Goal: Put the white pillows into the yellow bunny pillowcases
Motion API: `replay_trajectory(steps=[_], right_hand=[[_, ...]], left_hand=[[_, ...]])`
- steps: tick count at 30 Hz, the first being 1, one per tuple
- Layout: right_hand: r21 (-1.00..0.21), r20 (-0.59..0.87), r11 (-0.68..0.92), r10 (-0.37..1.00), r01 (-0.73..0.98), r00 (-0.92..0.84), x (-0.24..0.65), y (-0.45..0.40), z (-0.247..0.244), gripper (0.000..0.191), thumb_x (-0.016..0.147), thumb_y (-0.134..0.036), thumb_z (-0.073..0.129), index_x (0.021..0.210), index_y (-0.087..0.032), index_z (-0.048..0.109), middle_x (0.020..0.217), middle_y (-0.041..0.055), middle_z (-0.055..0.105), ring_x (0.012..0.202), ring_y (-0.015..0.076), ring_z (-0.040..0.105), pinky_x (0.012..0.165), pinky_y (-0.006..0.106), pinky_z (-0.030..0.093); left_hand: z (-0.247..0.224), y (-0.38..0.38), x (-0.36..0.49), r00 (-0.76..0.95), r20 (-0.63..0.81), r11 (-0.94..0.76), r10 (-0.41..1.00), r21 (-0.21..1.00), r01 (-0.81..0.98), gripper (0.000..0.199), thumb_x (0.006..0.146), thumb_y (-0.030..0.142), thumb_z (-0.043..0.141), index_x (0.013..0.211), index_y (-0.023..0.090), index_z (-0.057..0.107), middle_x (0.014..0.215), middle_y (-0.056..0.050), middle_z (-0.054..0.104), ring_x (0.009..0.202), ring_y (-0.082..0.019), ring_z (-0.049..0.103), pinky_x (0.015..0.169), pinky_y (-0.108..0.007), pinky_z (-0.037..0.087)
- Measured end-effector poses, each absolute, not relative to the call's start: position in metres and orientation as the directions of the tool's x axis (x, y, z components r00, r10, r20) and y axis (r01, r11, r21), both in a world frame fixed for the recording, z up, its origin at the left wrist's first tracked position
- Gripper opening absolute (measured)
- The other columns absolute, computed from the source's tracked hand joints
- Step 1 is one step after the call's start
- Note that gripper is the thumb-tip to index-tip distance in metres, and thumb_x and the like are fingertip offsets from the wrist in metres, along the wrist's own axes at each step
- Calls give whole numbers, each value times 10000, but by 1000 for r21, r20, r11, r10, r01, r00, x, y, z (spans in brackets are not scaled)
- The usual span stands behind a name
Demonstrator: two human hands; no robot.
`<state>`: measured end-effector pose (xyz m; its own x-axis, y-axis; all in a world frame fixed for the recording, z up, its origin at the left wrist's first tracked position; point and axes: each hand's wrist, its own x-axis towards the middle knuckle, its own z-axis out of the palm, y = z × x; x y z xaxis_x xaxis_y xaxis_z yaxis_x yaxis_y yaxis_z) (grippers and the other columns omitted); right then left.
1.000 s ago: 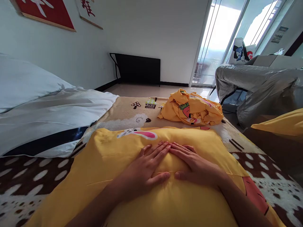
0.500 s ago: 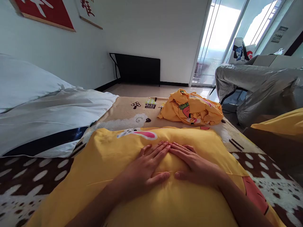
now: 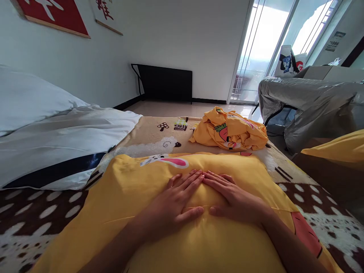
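Observation:
A plump yellow pillow (image 3: pixel 210 242) with a printed rabbit near its far edge and a red print at the right lies in front of me. My left hand (image 3: pixel 176 199) rests flat on top of it, fingers stretched forward and thumb apart. Beside it, my right hand (image 3: pixel 237 197) lies flat too, and the fingertips of both hands touch in the middle. Neither hand grips anything. Beyond the pillow sits a crumpled bundle of yellow-orange fabric (image 3: pixel 236 132) with a carrot print.
Under the pillow spreads a brown and beige patterned blanket (image 3: pixel 142 136). White bedding (image 3: pixel 57 136) with a dark band is piled at the left. Plastic-covered furniture (image 3: pixel 307 94) stands at the right, near more yellow cloth (image 3: pixel 341 149). A black panel (image 3: pixel 167 83) leans at the far wall.

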<state>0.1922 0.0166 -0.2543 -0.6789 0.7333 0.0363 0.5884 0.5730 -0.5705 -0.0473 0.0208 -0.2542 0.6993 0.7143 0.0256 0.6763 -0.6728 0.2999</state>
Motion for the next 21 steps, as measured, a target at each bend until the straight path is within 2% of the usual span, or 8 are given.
replay_trajectory(steps=[21], right_hand=[[-561,51,584,733,587,-679,193,17,-255,761,877,-552,516,1505,-243,216,1570,50,196,1452,195,131,1183,425,85]], left_hand=[[-255,21,-47,691,12,-665,723,285,691,703,917,616,316,1508,294,112,1577,-15,164,1454,-221,144,1172,-480,144]])
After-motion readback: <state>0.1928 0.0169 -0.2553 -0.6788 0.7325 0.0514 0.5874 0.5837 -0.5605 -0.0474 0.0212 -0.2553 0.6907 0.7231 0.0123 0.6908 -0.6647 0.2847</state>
